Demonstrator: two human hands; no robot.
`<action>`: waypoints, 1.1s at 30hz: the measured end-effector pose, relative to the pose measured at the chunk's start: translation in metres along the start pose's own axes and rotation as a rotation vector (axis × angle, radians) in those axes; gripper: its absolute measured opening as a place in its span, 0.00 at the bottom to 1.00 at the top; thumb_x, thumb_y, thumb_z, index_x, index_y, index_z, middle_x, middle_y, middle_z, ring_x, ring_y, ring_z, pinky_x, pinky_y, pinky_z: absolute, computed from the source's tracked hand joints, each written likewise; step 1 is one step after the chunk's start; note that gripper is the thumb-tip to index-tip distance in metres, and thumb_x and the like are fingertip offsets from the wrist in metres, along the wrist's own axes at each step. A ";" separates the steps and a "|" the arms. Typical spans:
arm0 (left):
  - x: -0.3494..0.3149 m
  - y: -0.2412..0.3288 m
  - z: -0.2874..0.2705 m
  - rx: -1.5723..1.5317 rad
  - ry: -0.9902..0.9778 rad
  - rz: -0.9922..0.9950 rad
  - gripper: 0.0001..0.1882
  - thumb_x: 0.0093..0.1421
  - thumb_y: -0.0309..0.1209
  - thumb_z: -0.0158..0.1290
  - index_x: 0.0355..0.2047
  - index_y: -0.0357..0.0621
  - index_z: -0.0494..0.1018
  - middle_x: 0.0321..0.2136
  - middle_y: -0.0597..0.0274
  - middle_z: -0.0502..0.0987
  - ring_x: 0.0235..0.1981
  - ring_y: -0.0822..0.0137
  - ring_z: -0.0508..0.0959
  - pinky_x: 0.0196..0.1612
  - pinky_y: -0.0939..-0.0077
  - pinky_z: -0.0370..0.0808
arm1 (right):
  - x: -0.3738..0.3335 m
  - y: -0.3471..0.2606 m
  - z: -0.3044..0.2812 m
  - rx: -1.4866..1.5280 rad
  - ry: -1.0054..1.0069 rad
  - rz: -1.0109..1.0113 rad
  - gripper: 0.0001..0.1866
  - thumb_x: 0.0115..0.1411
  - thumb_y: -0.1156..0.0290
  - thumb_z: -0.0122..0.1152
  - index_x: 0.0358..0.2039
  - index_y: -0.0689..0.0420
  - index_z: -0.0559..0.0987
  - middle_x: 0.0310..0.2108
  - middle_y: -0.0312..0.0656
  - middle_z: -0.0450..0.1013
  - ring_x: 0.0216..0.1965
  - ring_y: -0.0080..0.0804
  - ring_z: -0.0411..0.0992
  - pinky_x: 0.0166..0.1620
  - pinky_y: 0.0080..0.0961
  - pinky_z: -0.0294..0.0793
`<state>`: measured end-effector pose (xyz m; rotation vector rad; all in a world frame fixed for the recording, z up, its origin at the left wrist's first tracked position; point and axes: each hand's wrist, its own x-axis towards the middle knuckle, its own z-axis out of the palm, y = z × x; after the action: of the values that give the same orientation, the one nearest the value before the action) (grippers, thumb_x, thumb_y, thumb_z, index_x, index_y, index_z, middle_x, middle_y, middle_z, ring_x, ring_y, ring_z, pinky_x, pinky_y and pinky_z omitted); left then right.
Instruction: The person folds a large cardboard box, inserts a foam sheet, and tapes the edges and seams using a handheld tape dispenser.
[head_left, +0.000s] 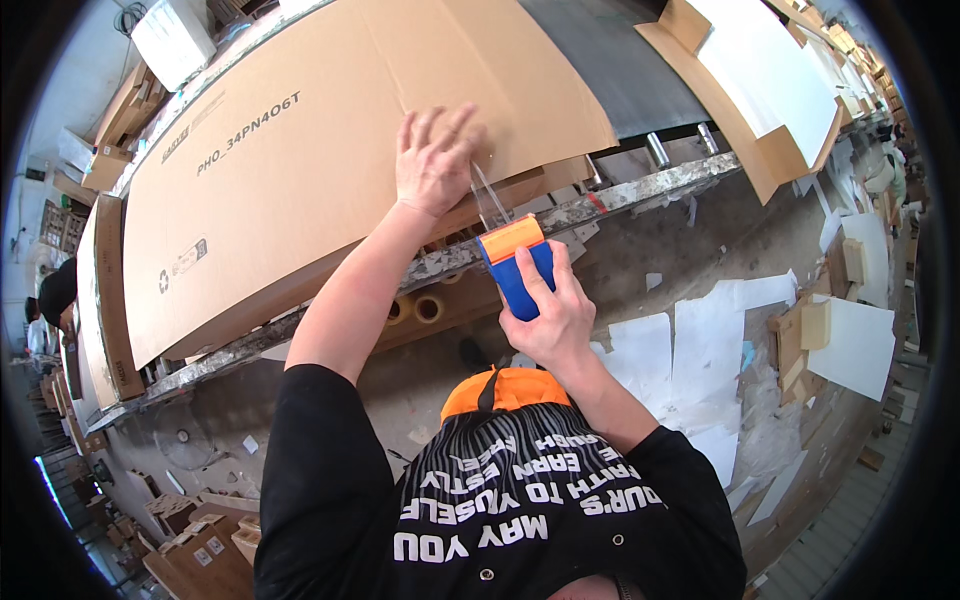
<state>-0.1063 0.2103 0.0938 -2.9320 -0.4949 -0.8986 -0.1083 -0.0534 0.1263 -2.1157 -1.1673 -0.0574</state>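
Note:
A large flat brown carton (290, 190) lies on the worktable before me. My left hand (432, 165) rests palm down on it near the right end, fingers spread. In my right hand (557, 315) is a blue and orange tape dispenser (520, 275), gripped just off the carton's near edge. From beside my left hand a strip of clear tape (488, 205) stretches down to the dispenser's front. My left fingers hide where the tape's upper end meets the cardboard.
A dark conveyor belt (605, 60) with metal rollers (657, 150) adjoins the carton. Further right is an opened carton with a white panel (765, 90). White sheets (708, 345) litter the floor. Tape rolls (429, 307) sit below the table edge. At far left is another person (58, 290).

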 end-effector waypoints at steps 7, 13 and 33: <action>-0.012 -0.015 0.006 -0.139 -0.080 0.082 0.17 0.55 0.42 0.61 0.44 0.54 0.83 0.51 0.72 0.82 0.55 0.60 0.75 0.60 0.59 0.72 | -0.022 -0.013 -0.005 -0.053 -0.009 0.048 0.34 0.43 0.68 0.72 0.55 0.55 0.79 0.58 0.54 0.67 0.42 0.53 0.79 0.38 0.40 0.81; -0.013 -0.006 -0.031 -0.083 -0.487 0.112 0.50 0.60 0.70 0.43 0.68 0.40 0.62 0.70 0.59 0.61 0.71 0.51 0.55 0.74 0.47 0.45 | -0.017 -0.016 0.005 -0.146 -0.162 0.138 0.33 0.46 0.64 0.71 0.55 0.54 0.78 0.56 0.55 0.68 0.41 0.55 0.79 0.39 0.41 0.81; -0.017 -0.007 -0.029 0.036 -0.547 0.099 0.57 0.50 0.53 0.65 0.72 0.38 0.50 0.73 0.53 0.51 0.74 0.51 0.51 0.72 0.36 0.47 | 0.064 0.057 0.034 0.715 -0.913 0.649 0.27 0.44 0.68 0.62 0.46 0.68 0.82 0.37 0.55 0.82 0.38 0.40 0.81 0.48 0.30 0.79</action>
<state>-0.1369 0.2080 0.1079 -3.1102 -0.3664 -0.0621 -0.0369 -0.0059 0.0912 -1.7282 -0.6854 1.5061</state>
